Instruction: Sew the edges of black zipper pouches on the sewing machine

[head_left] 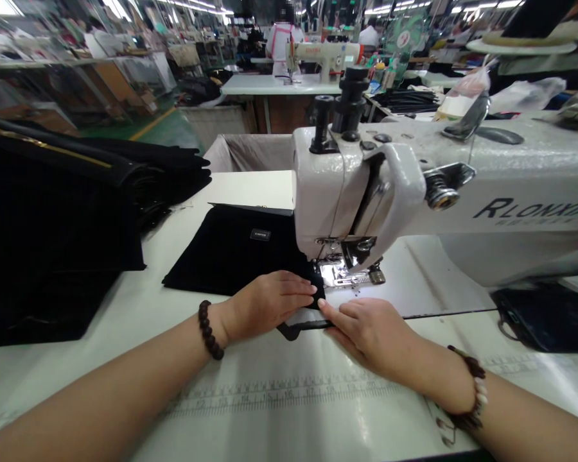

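Note:
A black fabric panel [231, 250] with a small label [261, 235] lies on the sewing machine bed, its right edge close to the presser foot [344, 271]. My left hand [270, 298] is on the panel's near right corner, fingers together and pressed onto the cloth; its thumb is mostly hidden. Just right of it, my right hand [366, 330] pinches the same corner between index finger and thumb. A dark edging strip [308, 325] shows below the fingertips of both hands. The white sewing machine head [347, 186] stands over the panel's right side, its lamp lighting the foot.
A pile of black fabric pieces [52, 244], one with a gold zipper, covers the left of the table. A printed ruler scale [289, 393] runs along the front. At right lies a dark pouch-like item [549, 317]. Behind are another sewing machine [325, 56] and a person [280, 42].

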The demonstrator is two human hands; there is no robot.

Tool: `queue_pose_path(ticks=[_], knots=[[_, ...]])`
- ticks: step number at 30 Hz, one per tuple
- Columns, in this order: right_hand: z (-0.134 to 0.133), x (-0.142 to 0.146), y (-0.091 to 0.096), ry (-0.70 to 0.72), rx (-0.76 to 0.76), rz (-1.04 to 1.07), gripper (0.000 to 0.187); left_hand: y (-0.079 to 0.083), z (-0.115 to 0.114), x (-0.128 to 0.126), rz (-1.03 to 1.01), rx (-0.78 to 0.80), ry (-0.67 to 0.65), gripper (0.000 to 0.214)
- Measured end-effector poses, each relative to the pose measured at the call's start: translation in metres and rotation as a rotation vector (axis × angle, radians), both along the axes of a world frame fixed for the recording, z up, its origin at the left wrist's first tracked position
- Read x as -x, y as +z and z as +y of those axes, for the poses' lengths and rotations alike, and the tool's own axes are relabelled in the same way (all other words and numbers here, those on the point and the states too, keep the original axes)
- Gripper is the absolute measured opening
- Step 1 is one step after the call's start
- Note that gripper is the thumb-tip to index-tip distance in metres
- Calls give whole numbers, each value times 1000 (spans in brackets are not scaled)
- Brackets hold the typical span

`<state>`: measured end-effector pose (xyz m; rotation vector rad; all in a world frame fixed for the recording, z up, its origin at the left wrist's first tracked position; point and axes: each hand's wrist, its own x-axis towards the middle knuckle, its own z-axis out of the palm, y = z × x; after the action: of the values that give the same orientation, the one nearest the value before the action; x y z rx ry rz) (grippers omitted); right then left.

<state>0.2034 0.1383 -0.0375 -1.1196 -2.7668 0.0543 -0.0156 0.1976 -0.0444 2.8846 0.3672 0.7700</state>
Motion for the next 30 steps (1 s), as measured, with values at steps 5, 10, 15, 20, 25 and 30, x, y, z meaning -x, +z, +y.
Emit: queue_pose_path(ticks=[5, 10, 15, 20, 25, 30], knots=[[-3, -6, 1, 46, -32, 176, 33, 4, 0, -3, -33, 170, 104, 18], [-4, -3, 1, 37, -37, 160, 32, 9, -2, -11, -96, 307, 269, 17], [-4, 3, -2, -13, 17, 64, 33, 13, -2, -17, -108, 266, 343, 15], [-4, 4, -2, -36, 35, 30, 31, 15, -7, -18, -33, 130, 272, 19], [-4, 6, -2, -49, 10, 34, 26, 9, -11, -19, 28, -73, 184, 21], [-5, 7, 0, -38, -16, 35, 30, 5, -9, -22, -183, 156, 163, 18]])
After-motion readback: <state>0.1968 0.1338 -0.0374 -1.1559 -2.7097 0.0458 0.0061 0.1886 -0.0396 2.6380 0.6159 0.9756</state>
